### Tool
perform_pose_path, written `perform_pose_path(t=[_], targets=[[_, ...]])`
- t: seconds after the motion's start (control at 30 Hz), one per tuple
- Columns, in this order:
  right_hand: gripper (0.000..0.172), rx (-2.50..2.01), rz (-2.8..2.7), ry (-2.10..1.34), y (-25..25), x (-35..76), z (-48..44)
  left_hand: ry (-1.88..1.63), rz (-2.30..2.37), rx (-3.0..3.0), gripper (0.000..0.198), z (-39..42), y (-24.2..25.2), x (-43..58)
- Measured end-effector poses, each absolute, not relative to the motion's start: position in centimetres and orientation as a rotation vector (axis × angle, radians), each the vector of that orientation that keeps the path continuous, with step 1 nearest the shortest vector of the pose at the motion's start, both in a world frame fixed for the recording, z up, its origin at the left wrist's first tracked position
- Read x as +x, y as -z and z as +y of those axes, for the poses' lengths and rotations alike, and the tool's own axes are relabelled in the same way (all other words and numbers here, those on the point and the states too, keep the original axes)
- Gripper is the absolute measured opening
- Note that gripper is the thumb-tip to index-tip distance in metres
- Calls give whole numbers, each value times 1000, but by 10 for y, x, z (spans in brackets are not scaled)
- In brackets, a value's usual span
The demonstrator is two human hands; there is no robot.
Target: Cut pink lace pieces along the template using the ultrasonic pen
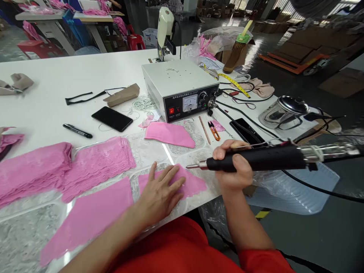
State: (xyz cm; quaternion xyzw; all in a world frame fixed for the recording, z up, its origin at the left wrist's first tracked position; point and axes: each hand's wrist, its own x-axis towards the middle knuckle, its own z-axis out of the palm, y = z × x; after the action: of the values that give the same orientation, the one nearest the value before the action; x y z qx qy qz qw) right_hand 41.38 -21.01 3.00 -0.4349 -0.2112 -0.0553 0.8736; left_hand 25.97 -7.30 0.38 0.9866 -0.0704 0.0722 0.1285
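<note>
A person in a red top works at a white table (71, 79). Nearest, the left hand (160, 193) lies palm down, fingers slightly spread and flat, on a pink fabric piece (195, 184) at the table's near edge. At two o'clock from it, the right hand (234, 168) has its fingers wrapped around a black handheld tool (256, 159), held level, its metal tip pointing to nine o'clock just above the fabric. At nine o'clock lies a larger pink panel (91, 216). Farther, at eleven o'clock, sit stacks of pink lace (96, 161). At twelve o'clock lie a folded pink piece (169, 134) and orange snips (214, 131), then a white control box (176, 81) with a dial. A black phone (112, 118) and pen (77, 131) lie left of the box.
</note>
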Motion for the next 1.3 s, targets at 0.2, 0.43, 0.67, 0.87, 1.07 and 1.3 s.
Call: perform_pose_path(t=[0.2, 0.43, 0.67, 0.87, 1.07, 1.3], targets=[[15, -972, -413, 129, -35, 414, -257, -182, -197, 2845, 32, -74, -4, 260], [16, -1034, -410, 155, -31, 410, -266, -173, -192, 2843, 32, -74, -5, 259], [15, -1017, -447, 130, -29, 408, -264, -192, -195, 2846, 31, -74, -7, 259], [12, -1031, -503, 112, -29, 409, -266, -209, -199, 2851, 30, -75, -7, 260], [13, -1058, -503, 133, -30, 409, -267, -195, -177, 2841, 30, -76, -8, 259], [15, -1046, -487, 150, -32, 406, -255, -221, -166, 2863, 31, -78, -6, 258]])
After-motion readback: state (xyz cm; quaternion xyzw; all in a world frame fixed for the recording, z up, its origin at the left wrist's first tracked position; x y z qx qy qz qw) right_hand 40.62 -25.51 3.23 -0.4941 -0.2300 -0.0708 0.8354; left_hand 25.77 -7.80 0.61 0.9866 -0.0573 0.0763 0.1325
